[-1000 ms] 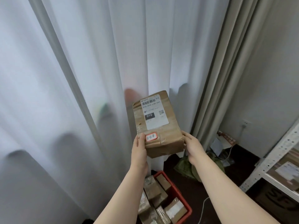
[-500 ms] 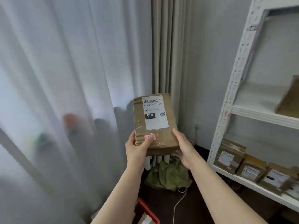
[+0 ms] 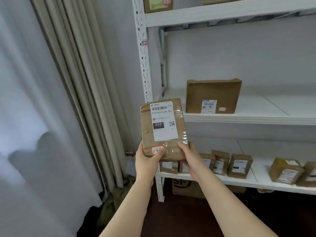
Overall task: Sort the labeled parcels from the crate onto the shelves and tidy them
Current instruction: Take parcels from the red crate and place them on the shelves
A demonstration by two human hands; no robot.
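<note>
The white shelving unit (image 3: 142, 65) fills the right side of the view, with a beige curtain (image 3: 82, 82) hanging just left of it and a sheer white curtain (image 3: 25, 100) beyond that. On the middle shelf (image 3: 248, 119) one big brown parcel (image 3: 212, 93) stands near the left end, its small labels facing out. Out in front, in mid-air, is the held parcel (image 3: 147, 132): brown paper, taped, upright with a slight lean, face towards the camera, level with the gap between the middle and lower shelves and in front of the unit's left post. Both hands have it by the bottom edge. The left hand (image 3: 147, 163) wraps the lower left corner, thumb laid across the front. The right hand (image 3: 191, 159) clasps the lower right corner, thumb on the front face, fingers tucked behind out of sight. Behind the wrists, a row of small parcels (image 3: 239, 165) stands along the lower shelf (image 3: 239, 183). On the held parcel's face, a white shipping label (image 3: 164, 124) reads 010-010-L30-551 above a black 010 block. Below it sits a red-edged sticker (image 3: 157, 150), handwritten 3-2 and a last digit half under the left thumb
</note>
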